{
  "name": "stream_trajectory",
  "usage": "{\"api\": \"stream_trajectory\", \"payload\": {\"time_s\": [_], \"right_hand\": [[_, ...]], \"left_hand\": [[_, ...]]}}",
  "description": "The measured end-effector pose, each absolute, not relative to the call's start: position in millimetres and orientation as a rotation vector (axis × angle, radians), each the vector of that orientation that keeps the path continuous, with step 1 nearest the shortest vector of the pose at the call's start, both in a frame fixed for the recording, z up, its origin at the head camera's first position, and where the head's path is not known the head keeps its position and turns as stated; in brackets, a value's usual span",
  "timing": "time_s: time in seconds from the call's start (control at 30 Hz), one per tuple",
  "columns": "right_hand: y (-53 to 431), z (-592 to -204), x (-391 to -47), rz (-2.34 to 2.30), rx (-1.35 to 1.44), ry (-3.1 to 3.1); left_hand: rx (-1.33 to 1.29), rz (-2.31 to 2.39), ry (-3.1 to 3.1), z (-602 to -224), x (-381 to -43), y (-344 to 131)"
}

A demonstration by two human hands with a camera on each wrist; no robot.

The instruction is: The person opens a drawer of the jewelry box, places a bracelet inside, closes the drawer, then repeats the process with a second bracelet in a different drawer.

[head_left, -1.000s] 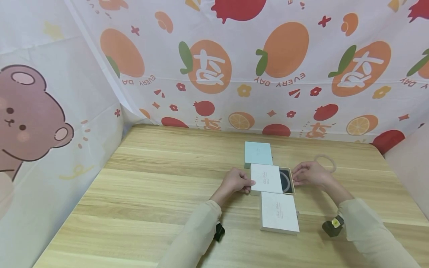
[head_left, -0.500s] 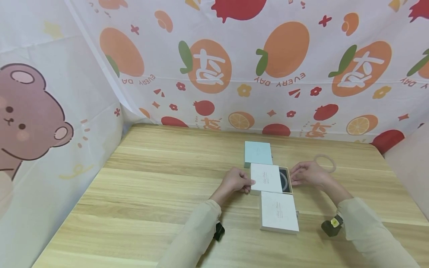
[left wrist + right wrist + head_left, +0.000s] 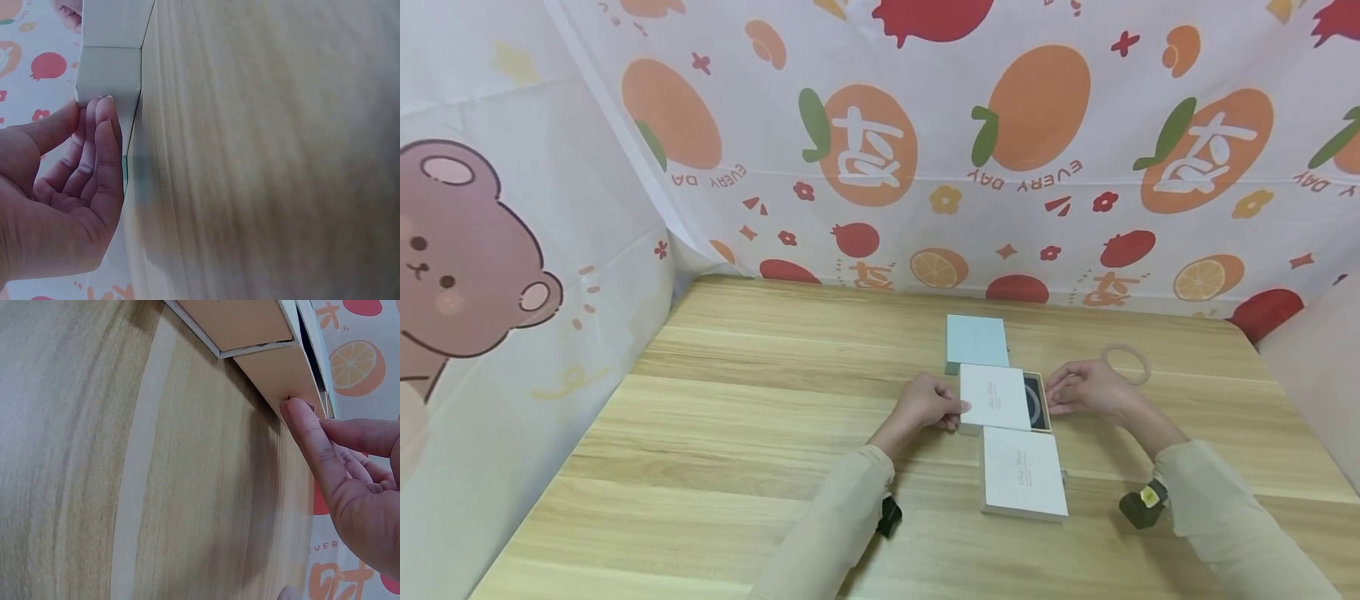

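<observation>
A white drawer box [image 3: 992, 398] with small lettering lies between both hands, its inner drawer [image 3: 1043, 403] slid partly out to the right. Part of a pale bangle [image 3: 1035, 406] shows on the drawer's dark lining. My left hand [image 3: 927, 403] holds the sleeve's left end, thumb at the top edge and fingertips against the end face [image 3: 112, 69]. At the other end, my right hand [image 3: 1092, 388] presses an extended fingertip on the drawer front [image 3: 284, 378], the thumb close beside it. Another pale bangle [image 3: 1146, 363] lies on the table just beyond the right hand.
A light teal box [image 3: 976, 342] sits behind the middle box. A second white box [image 3: 1024, 473] lies in front, with a small tab at its right side. Printed cloth [image 3: 880, 225] hangs along the wooden table's [image 3: 760, 417] far edge.
The drawer has slid left, further into its sleeve, with the right hand following it. Less of the bangle inside shows now. The left hand has stayed at the sleeve's end.
</observation>
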State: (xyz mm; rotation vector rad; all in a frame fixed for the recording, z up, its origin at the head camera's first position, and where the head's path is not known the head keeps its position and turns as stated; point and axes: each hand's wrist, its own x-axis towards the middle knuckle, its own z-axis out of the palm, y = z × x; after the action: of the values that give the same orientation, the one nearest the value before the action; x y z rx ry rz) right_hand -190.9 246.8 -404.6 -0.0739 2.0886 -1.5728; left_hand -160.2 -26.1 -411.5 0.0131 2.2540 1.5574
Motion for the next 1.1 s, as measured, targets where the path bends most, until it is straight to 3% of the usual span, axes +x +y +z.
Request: {"api": "stream_trajectory", "payload": {"time_s": [1.1], "right_hand": [[252.5,-414.1,-201.0,-1.627,-0.139,1.909]], "left_hand": [[0.031,1.522,2.290,-411.6,-161.0,-25.9]]}}
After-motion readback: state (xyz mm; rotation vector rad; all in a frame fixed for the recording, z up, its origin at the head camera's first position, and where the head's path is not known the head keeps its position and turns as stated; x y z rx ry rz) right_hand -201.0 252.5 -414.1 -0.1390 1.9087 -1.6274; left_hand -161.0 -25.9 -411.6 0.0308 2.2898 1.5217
